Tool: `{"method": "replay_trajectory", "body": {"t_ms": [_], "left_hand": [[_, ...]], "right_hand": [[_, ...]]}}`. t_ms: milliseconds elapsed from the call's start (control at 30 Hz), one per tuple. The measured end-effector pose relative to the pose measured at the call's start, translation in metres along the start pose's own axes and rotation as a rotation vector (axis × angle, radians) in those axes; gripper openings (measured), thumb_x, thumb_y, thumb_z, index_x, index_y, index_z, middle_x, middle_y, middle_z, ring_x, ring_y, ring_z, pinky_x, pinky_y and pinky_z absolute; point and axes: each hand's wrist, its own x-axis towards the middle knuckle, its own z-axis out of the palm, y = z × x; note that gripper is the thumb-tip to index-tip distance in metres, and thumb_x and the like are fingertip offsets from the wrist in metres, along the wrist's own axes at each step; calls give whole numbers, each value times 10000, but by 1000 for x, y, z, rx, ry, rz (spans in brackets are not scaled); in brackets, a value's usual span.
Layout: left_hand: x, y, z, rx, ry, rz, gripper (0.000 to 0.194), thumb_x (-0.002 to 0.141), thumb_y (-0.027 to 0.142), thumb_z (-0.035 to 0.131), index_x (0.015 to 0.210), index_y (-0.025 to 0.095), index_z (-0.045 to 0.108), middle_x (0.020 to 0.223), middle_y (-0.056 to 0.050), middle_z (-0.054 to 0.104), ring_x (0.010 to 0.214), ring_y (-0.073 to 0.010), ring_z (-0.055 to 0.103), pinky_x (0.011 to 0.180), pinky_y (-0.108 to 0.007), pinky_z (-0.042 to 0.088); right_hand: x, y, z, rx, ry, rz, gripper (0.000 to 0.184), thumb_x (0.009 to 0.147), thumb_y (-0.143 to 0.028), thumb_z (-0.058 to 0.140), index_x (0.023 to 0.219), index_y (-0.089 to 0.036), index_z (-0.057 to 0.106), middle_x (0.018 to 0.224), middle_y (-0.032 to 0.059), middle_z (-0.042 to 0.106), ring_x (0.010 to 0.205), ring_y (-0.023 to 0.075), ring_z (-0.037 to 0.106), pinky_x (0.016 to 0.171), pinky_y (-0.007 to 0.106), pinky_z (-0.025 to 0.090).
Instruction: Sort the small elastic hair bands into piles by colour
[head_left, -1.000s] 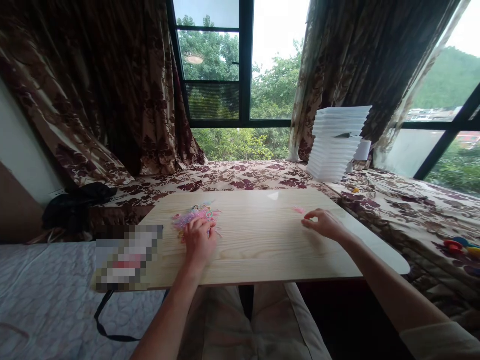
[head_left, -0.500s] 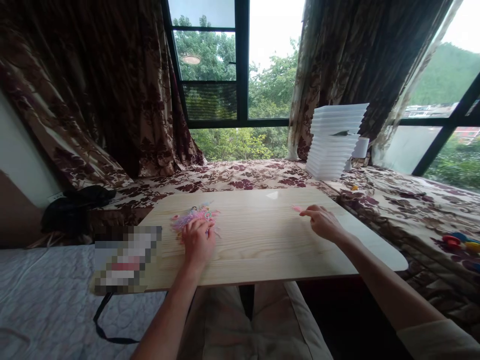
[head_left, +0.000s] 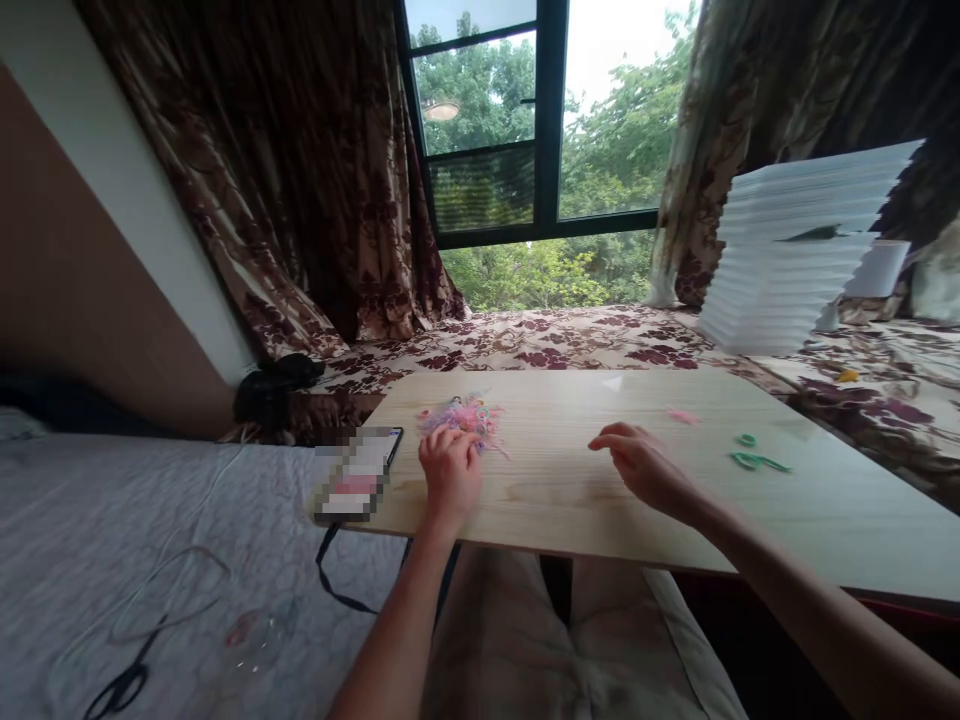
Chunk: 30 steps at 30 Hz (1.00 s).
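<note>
A small tangled pile of pink, lilac and pale green loops and strands [head_left: 471, 410] lies on the left part of the wooden tabletop. My left hand [head_left: 450, 470] rests at its near edge, fingers curled down into it; what they pinch, if anything, is hidden. To the right, my right hand [head_left: 637, 465] hovers low over the board, its fingers stretched toward the pile, with nothing visible in them. Beyond that hand lies a separate pink bundle of strands [head_left: 682, 415]. Farther right are some green loops or strands [head_left: 759, 461], apart from both hands.
A phone [head_left: 364, 475], partly pixelated, sits at the left end of the tabletop [head_left: 555, 510]. A black strap [head_left: 337, 585] hangs below it. Behind on the right stands a tall white pleated stack [head_left: 795, 255]. Cables [head_left: 180, 590] and a clear plastic item [head_left: 255, 640] lie on the bed.
My right hand has drawn left, away from the pink bundle, leaving it on the board. The view has swung left, and green loops now show at right. My left hand stays at the pile.
</note>
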Motion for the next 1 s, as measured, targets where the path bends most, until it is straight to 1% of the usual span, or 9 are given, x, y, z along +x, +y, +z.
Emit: {"method": "replay_trajectory", "body": {"t_ms": [67, 133, 200, 300, 400, 500, 633, 767, 1000], "left_hand": [[-1, 0, 1, -6, -10, -10, 255, 839, 130, 514, 914, 231, 736, 1002, -67, 720, 1142, -280, 552, 1041, -481, 403], [-1, 0, 0, -12, -19, -10, 259, 840, 122, 513, 923, 224, 736, 1002, -70, 719, 1147, -281, 548, 1046, -488, 400], [-1, 1, -1, -16, -26, -2, 266, 838, 114, 513, 932, 222, 737, 1005, -73, 717, 1147, -281, 547, 1044, -492, 401], [-1, 1, -1, -22, -38, 12, 273, 832, 106, 512, 929, 226, 738, 1002, -74, 713, 1136, -279, 549, 1038, -493, 403], [-1, 2, -2, -23, -41, 17, 265, 833, 109, 515, 921, 225, 736, 1001, -74, 709, 1138, -280, 548, 1044, -498, 393], [-1, 2, -2, -18, -35, 14, 254, 834, 116, 518, 918, 221, 734, 1003, -77, 707, 1143, -282, 544, 1047, -503, 389], [-1, 3, -3, -11, -32, 15, 248, 831, 121, 521, 914, 218, 733, 1005, -82, 704, 1158, -285, 534, 1043, -497, 396], [-2, 4, -3, -12, -32, 13, 245, 839, 123, 520, 925, 214, 732, 1008, -82, 706, 1162, -286, 532, 1048, -505, 391], [-2, 4, -3, -18, -34, 19, 257, 835, 107, 512, 910, 215, 733, 995, -74, 713, 1133, -278, 546, 1044, -497, 392]], "right_hand": [[9, -28, 22, 91, -39, -70, 416, 823, -61, 415, 986, -226, 761, 1039, 80, 709, 976, 218, 629, 889, 354, 479], [18, -52, 41, 146, -40, -86, 364, 835, -79, 448, 969, -215, 758, 1022, 86, 703, 978, 220, 622, 901, 356, 475], [27, -70, 55, 163, -39, -55, 294, 853, -123, 494, 960, -207, 754, 1031, 94, 690, 981, 221, 611, 918, 360, 464], [39, -87, 69, 124, -26, 62, 185, 855, -242, 589, 951, -219, 746, 1092, 96, 663, 1038, 248, 582, 939, 391, 437], [47, -90, 77, 69, 11, 141, 165, 835, -314, 637, 937, -229, 735, 1141, 91, 637, 1093, 271, 546, 945, 411, 408], [50, -82, 81, 54, 40, 168, 159, 854, -271, 591, 917, -232, 732, 1135, 81, 631, 1079, 246, 543, 933, 386, 396], [51, -71, 83, 88, 74, 212, 223, 876, -207, 520, 908, -227, 740, 1112, 80, 642, 1059, 227, 555, 929, 361, 400], [52, -70, 83, 106, 89, 221, 252, 874, -186, 512, 933, -214, 756, 1124, 93, 648, 1068, 233, 559, 960, 370, 402], [49, -78, 77, 75, 44, 230, 175, 856, -305, 607, 892, -236, 764, 1123, 79, 645, 1092, 257, 532, 954, 398, 389]]}}
